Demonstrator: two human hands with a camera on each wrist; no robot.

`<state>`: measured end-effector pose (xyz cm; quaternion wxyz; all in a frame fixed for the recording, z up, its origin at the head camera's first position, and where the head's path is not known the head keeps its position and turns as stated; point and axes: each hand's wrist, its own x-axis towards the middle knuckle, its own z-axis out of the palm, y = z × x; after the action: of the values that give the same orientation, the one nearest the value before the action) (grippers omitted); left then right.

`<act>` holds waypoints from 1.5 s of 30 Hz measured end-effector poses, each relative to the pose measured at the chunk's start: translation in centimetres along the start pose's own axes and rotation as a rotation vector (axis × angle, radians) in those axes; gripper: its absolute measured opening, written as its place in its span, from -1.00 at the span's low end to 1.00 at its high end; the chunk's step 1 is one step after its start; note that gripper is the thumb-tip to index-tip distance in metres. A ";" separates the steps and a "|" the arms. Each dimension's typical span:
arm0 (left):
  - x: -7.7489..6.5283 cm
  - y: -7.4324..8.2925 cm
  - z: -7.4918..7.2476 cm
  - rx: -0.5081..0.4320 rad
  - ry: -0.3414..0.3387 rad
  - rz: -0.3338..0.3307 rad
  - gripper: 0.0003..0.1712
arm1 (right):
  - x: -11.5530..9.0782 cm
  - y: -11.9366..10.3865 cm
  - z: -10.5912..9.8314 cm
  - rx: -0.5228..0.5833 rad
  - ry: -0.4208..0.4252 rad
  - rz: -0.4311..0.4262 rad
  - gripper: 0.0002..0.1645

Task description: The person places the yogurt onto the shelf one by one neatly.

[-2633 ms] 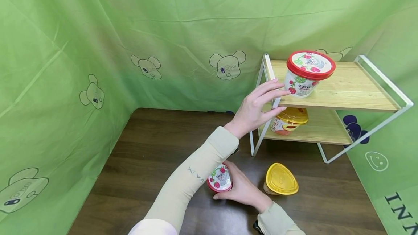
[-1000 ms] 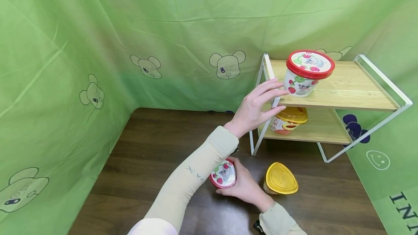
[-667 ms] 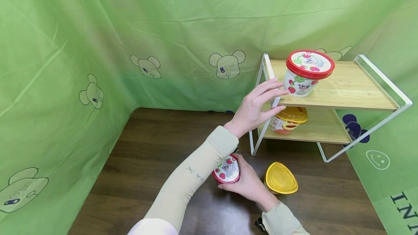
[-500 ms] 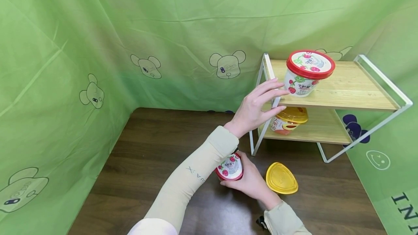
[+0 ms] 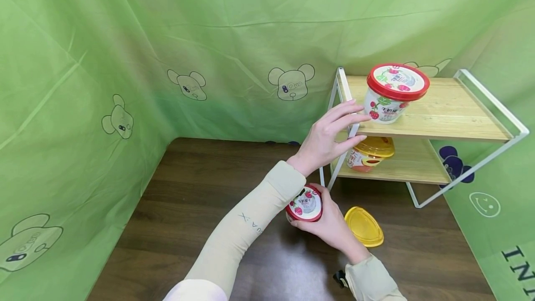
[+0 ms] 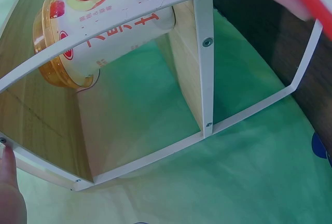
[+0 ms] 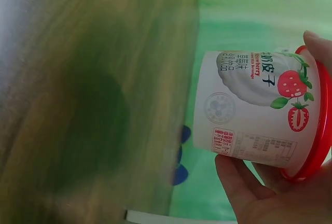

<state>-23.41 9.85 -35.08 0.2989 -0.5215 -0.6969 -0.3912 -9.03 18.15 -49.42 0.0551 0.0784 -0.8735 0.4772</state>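
My left hand (image 5: 328, 138) reaches to the near left upright of a two-tier rack (image 5: 418, 127), fingers nearly straight and touching the frame. In the left wrist view one fingertip (image 6: 8, 164) presses by a screw on the white frame. My right hand (image 5: 334, 229) grips a white paper cup (image 7: 254, 105) by its red lid (image 5: 307, 204), strawberries printed on it, below my left wrist. Thumb and fingers curl round the lid's rim. On the upper board, right by my left fingertips, stands a matching red-lidded cup (image 5: 388, 110).
A yellow-lidded cup (image 6: 114, 22) with peach print stands on the rack's lower board. On the dark wooden table (image 5: 200, 189), a second yellow-lidded cup (image 5: 363, 226) sits just right of my right hand, partly hidden by it. Green cloth (image 5: 242, 50) hangs around the table.
My right hand has carried the red-lidded cup up and to the right, closer to the rack, and now overlaps the yellow-lidded cup on the table. My left hand has stayed put.
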 end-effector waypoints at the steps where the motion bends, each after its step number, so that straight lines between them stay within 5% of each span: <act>1: 0.0 0.0 0.0 0.000 0.001 0.001 -0.56 | 0.0 -0.1 -0.2 0.000 0.002 0.007 0.25; 35: 0.0 0.0 -0.2 -0.007 0.007 -0.003 -0.55 | 0.8 0.5 -4.4 0.065 0.066 0.024 0.13; 45: 0.0 0.0 0.0 -0.016 0.009 0.002 -0.55 | 0.3 0.1 -5.0 0.085 0.056 0.108 0.17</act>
<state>-23.40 9.80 -35.09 0.2983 -0.5227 -0.6920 -0.3987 -9.21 22.44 -46.79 0.0503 0.0200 -0.8536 0.5181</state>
